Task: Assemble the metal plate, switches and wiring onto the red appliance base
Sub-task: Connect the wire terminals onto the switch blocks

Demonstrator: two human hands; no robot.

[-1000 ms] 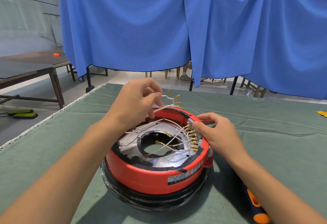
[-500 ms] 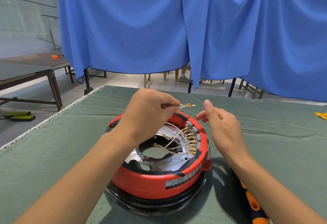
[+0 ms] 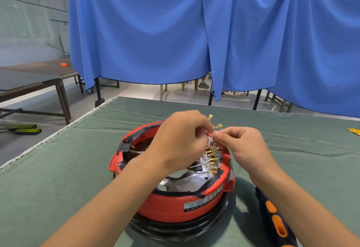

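The red appliance base [image 3: 171,205] lies upside down on the green table cloth [image 3: 58,168], a black ring under it. Inside it sits the metal plate [image 3: 187,181], partly hidden by my left forearm. A row of switches with brass terminals [image 3: 213,162] lines its right inner wall, with white wires running to them. My left hand [image 3: 181,139] pinches loose white wires whose brass connectors [image 3: 217,126] stick up above the base. My right hand [image 3: 241,143] meets it fingertip to fingertip and pinches the same wires just below the connectors.
A screwdriver with a dark blue and orange handle [image 3: 276,221] lies on the cloth right of the base, under my right forearm. A yellow object [image 3: 354,131] sits at the cloth's right edge. Blue curtains [image 3: 194,32] hang behind the table; a wooden table [image 3: 35,83] stands at left.
My right hand left the switch row, rose and closed in on the wires held by my left hand; both hands now pinch them. The view has shifted closer.
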